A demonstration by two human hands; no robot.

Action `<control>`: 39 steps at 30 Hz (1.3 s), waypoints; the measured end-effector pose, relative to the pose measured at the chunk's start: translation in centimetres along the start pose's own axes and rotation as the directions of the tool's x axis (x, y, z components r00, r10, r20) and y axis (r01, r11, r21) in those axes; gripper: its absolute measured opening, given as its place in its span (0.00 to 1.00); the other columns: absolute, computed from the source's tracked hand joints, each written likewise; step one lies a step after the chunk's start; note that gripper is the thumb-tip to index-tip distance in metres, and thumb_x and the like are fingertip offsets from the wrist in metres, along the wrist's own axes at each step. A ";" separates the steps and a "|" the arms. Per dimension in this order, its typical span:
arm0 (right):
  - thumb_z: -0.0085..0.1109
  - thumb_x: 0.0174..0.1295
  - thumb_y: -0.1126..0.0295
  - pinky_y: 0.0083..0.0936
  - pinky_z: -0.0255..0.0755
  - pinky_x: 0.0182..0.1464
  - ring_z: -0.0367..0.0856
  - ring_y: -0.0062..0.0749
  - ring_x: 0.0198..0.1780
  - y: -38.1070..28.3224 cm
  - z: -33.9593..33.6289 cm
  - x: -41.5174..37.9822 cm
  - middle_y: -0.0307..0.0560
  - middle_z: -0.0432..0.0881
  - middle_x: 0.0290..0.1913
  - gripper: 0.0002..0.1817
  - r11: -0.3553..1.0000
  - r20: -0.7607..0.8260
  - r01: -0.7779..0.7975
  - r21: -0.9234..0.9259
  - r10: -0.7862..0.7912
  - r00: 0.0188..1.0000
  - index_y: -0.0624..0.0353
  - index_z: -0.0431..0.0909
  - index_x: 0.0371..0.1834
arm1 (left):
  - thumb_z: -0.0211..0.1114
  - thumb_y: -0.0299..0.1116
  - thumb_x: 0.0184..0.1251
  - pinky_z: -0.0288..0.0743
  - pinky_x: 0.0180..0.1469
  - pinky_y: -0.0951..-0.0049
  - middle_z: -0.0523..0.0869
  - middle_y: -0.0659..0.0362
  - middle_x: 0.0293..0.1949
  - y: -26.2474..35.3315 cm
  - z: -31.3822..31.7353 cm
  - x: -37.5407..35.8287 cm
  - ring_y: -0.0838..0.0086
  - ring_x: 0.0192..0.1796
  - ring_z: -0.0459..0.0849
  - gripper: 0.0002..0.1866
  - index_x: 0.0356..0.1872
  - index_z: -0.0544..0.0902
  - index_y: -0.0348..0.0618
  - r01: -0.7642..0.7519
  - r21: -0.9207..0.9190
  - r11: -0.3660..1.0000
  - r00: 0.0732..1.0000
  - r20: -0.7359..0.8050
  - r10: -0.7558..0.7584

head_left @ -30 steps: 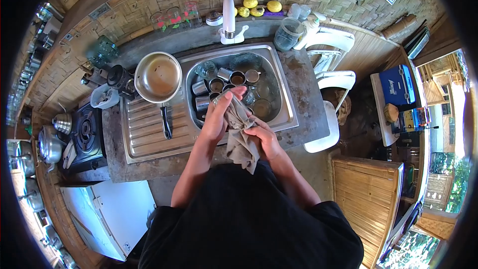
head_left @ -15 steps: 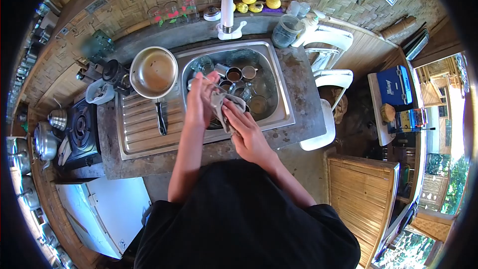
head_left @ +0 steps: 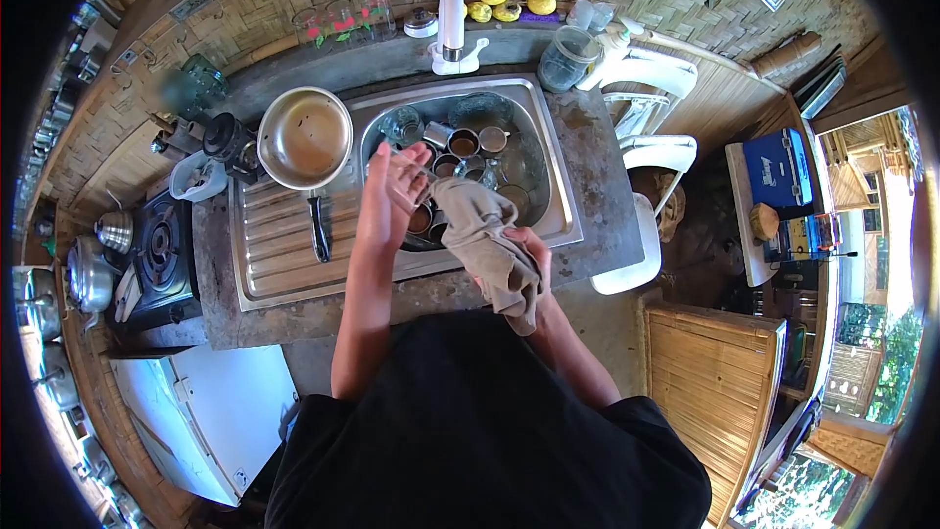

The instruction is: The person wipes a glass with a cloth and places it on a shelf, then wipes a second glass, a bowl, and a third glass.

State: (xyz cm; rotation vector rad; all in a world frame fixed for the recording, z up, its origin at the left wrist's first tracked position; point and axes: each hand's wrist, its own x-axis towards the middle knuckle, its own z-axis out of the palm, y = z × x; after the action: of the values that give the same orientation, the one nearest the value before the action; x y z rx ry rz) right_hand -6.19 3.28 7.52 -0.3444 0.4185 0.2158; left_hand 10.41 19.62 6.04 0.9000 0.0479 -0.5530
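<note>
My left hand [head_left: 395,184] is over the left side of the sink basin [head_left: 560,198], palm up with fingers curled. A faint clear gleam shows between thumb and fingers; I cannot tell what the object is. My right hand [head_left: 532,253] grips a grey-beige cloth [head_left: 480,220], bunched and hanging over the sink's front edge. The cloth's upper end reaches close to my left fingers. Below the hands, the basin holds several metal cups [head_left: 462,143] and a clear glass [head_left: 402,125], partly hidden by my hands and the cloth.
On the left drainboard [head_left: 279,264] sits a steel pan [head_left: 305,139] with a black handle. A white faucet [head_left: 452,24] stands behind the basin, yellow fruits [head_left: 507,11] beside it. A glass jar [head_left: 566,59] is at the back right, a gas stove [head_left: 160,245] at far left.
My right hand has drawn back toward my body and right, pulling the cloth, which now hangs longer and looser. My left hand has turned palm up, staying over the basin's left side.
</note>
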 end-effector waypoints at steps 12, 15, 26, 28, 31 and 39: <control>0.48 0.70 0.82 0.39 0.42 0.82 0.44 0.48 0.86 -1.9 4.6 2.2 0.61 0.48 0.85 0.29 -0.074 0.520 0.616 -0.784 -0.619 0.588 0.61 0.66 0.76 | 0.52 0.72 0.70 0.82 0.52 0.59 0.87 0.52 0.45 -2.0 -0.5 -1.1 0.63 0.47 0.86 0.39 0.56 0.78 0.42 0.488 -0.077 0.869 0.865 0.176 -0.470; 0.48 0.68 0.80 0.40 0.44 0.81 0.49 0.52 0.85 -1.7 4.4 2.9 0.62 0.52 0.83 0.28 -0.147 0.568 0.571 -0.808 -0.454 0.687 0.62 0.69 0.73 | 0.50 0.58 0.78 0.78 0.56 0.62 0.86 0.58 0.51 -3.7 0.0 -1.8 0.67 0.51 0.84 0.27 0.60 0.77 0.48 0.344 -0.006 0.939 0.930 0.139 -0.339; 0.63 0.68 0.62 0.48 0.64 0.69 0.70 0.60 0.66 -1.0 6.0 5.5 0.58 0.72 0.66 0.27 -0.469 0.657 0.461 -0.753 -0.555 0.510 0.61 0.77 0.68 | 0.43 0.43 0.84 0.78 0.64 0.65 0.83 0.57 0.61 -4.4 3.4 -3.0 0.68 0.61 0.83 0.22 0.69 0.73 0.44 0.120 -0.098 0.988 0.992 -0.011 -0.122; 0.64 0.65 0.63 0.50 0.63 0.70 0.69 0.62 0.68 -0.9 6.0 5.6 0.55 0.74 0.66 0.25 -0.490 0.691 0.488 -0.723 -0.521 0.501 0.59 0.80 0.65 | 0.42 0.43 0.84 0.79 0.63 0.65 0.82 0.56 0.61 -3.5 3.2 -2.9 0.67 0.61 0.83 0.23 0.69 0.73 0.44 0.134 -0.086 0.987 0.990 0.046 -0.130; 0.64 0.63 0.64 0.55 0.60 0.72 0.68 0.64 0.71 -0.7 5.7 5.3 0.51 0.78 0.63 0.21 -0.542 0.743 0.510 -0.669 -0.450 0.496 0.58 0.84 0.59 | 0.40 0.44 0.84 0.81 0.64 0.59 0.81 0.53 0.64 -3.0 1.6 -2.6 0.62 0.63 0.83 0.25 0.71 0.71 0.44 0.261 -0.155 0.953 0.965 0.083 -0.250; 0.63 0.62 0.68 0.54 0.61 0.73 0.73 0.61 0.67 -3.4 6.0 4.9 0.54 0.80 0.60 0.17 -0.308 0.662 0.615 -0.726 -0.557 0.502 0.62 0.86 0.53 | 0.51 0.46 0.83 0.83 0.57 0.67 0.85 0.57 0.58 -1.4 4.2 -3.2 0.71 0.57 0.86 0.22 0.68 0.76 0.47 0.231 -0.041 0.972 0.965 0.136 -0.224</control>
State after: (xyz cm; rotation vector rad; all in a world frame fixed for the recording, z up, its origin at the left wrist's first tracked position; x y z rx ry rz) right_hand 1.26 3.04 11.47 -1.9485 -0.1278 -0.6728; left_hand 6.25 17.18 8.48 0.8056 0.0483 -0.8203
